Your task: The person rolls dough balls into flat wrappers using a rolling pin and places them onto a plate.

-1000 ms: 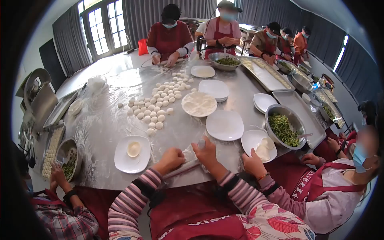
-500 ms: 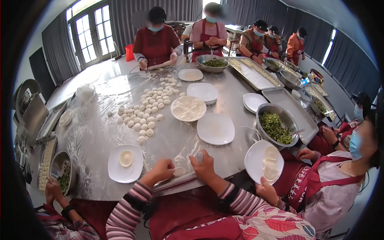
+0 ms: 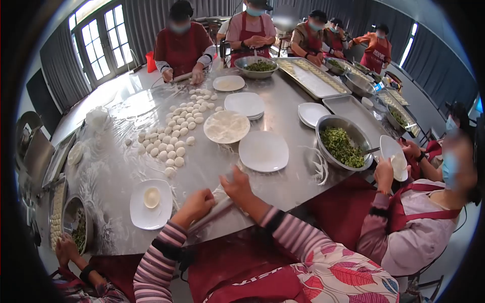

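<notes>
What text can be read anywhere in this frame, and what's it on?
Nothing reads with certainty.
Wearer's red apron: white lettering, slanted and creased; can't be read reliably.
Orange-sleeved person's apron: white lettering, too small and blurred.
Blue-and-white item by the far-right bowls: too small to tell if it carries text.

Metal counter (image 3: 290,189), smeared w/ white powder (image 3: 96,156) (esp. the L side), carries a big cluster of dough balls (image 3: 175,134) approx. mid-surface. Just R of these: a powder-dusted plate (image 3: 208,133), a stack of plates (image 3: 244,104) & a single sq. plate (image 3: 263,151); another sq. plate (image 3: 140,214) sits nr the front edge. Farther R, a steel bowl (image 3: 324,153) stands nr a metal tray (image 3: 349,107).
</notes>
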Demonstrator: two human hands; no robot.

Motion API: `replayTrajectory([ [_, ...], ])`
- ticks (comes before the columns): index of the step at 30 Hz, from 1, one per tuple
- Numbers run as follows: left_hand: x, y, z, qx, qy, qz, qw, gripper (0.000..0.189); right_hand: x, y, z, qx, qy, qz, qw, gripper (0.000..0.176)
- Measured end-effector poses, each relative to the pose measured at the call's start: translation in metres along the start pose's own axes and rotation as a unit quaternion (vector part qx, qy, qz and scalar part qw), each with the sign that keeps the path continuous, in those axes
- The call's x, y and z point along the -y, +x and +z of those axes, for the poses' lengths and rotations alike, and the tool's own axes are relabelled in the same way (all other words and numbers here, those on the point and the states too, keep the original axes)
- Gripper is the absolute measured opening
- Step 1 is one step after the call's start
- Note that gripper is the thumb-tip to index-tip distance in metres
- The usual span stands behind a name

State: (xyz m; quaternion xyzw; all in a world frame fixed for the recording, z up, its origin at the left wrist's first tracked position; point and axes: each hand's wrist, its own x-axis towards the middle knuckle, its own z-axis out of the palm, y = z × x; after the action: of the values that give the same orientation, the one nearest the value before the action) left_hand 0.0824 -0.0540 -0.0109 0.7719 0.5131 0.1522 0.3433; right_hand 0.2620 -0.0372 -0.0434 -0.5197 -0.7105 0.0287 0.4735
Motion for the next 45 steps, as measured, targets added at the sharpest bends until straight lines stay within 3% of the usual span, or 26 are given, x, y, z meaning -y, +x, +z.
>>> replayTrajectory([
  [2, 0.006, 0.006, 0.002, -0.032, -0.003, 0.053, 0.998, 0.019, 0.011, 0.004, 0.001, -0.026, 0.055, 0.04, 0.997, 0.028],
  [4, 0.0, 0.003, -0.004, 0.047, -0.007, 0.03, 0.998, 0.019, 0.022, 0.002, -0.016, -0.05, 0.107, 0.073, 0.99, 0.027],
  [6, 0.001, -0.006, -0.008, 0.053, 0.002, 0.024, 0.998, 0.016, 0.033, -0.021, -0.043, -0.051, 0.131, 0.098, 0.985, 0.027],
  [8, -0.001, -0.013, -0.007, 0.055, -0.075, -0.045, 0.995, 0.018, 0.032, -0.021, -0.044, -0.046, 0.148, 0.105, 0.982, 0.027],
  [10, 0.001, -0.011, 0.0, 0.082, -0.089, -0.045, 0.992, 0.019, 0.031, -0.023, -0.037, -0.046, 0.158, 0.127, 0.978, 0.027],
  [13, -0.006, 0.004, -0.001, -0.002, -0.027, 0.017, 0.999, 0.019, 0.022, 0.007, -0.012, -0.057, 0.091, 0.076, 0.991, 0.026],
  [16, -0.008, 0.001, -0.012, 0.07, 0.039, 0.033, 0.996, 0.018, 0.023, 0.0, -0.02, -0.065, 0.092, 0.064, 0.992, 0.026],
  [18, 0.001, -0.002, -0.01, 0.064, 0.019, 0.006, 0.998, 0.017, 0.031, -0.026, -0.044, -0.057, 0.127, 0.097, 0.986, 0.026],
  [20, 0.003, -0.011, -0.005, 0.077, -0.101, -0.06, 0.99, 0.016, 0.028, -0.023, -0.044, -0.05, 0.132, 0.095, 0.985, 0.026],
  [22, -0.004, -0.009, -0.004, 0.084, -0.055, -0.045, 0.994, 0.018, 0.026, -0.019, -0.032, -0.042, 0.135, 0.108, 0.984, 0.025],
  [24, -0.003, 0.003, 0.002, -0.003, -0.007, 0.008, 1.0, 0.021, 0.011, 0.007, 0.0, -0.052, 0.06, 0.06, 0.995, 0.027],
  [27, -0.004, 0.006, -0.006, 0.038, 0.005, 0.016, 0.999, 0.02, 0.018, 0.009, -0.004, -0.082, 0.102, 0.06, 0.99, 0.025],
  [30, 0.004, -0.005, -0.006, 0.043, -0.003, -0.001, 0.999, 0.02, 0.034, -0.025, -0.044, -0.054, 0.099, 0.114, 0.987, 0.021],
  [31, 0.006, -0.008, -0.006, 0.072, -0.112, -0.078, 0.988, 0.021, 0.033, -0.036, -0.049, -0.061, 0.117, 0.114, 0.985, 0.021],
  [32, 0.01, -0.008, -0.006, 0.067, -0.119, -0.094, 0.986, 0.021, 0.033, -0.043, -0.05, -0.066, 0.137, 0.116, 0.982, 0.021],
  [34, 0.018, -0.007, 0.0, 0.045, -0.096, -0.016, 0.994, 0.023, 0.032, -0.026, -0.04, -0.033, 0.118, 0.148, 0.981, 0.021],
  [36, 0.013, 0.001, 0.003, 0.014, -0.066, -0.017, 0.998, 0.023, 0.027, 0.006, -0.014, -0.089, 0.08, 0.037, 0.992, 0.022],
  [37, 0.01, 0.004, 0.002, -0.02, -0.025, -0.003, 0.999, 0.022, 0.026, 0.012, -0.007, -0.087, 0.082, 0.038, 0.992, 0.022],
  [40, 0.001, 0.005, -0.011, 0.05, 0.01, -0.013, 0.999, 0.022, 0.027, 0.021, 0.0, -0.088, 0.088, 0.033, 0.992, 0.024],
  [41, 0.015, 0.005, -0.007, 0.031, 0.044, 0.05, 0.997, 0.018, 0.027, 0.006, -0.012, -0.085, 0.088, 0.055, 0.991, 0.023],
  [45, 0.011, -0.007, -0.015, 0.024, -0.047, -0.053, 0.997, 0.014, 0.042, -0.046, -0.057, -0.055, 0.069, 0.138, 0.987, 0.022],
])
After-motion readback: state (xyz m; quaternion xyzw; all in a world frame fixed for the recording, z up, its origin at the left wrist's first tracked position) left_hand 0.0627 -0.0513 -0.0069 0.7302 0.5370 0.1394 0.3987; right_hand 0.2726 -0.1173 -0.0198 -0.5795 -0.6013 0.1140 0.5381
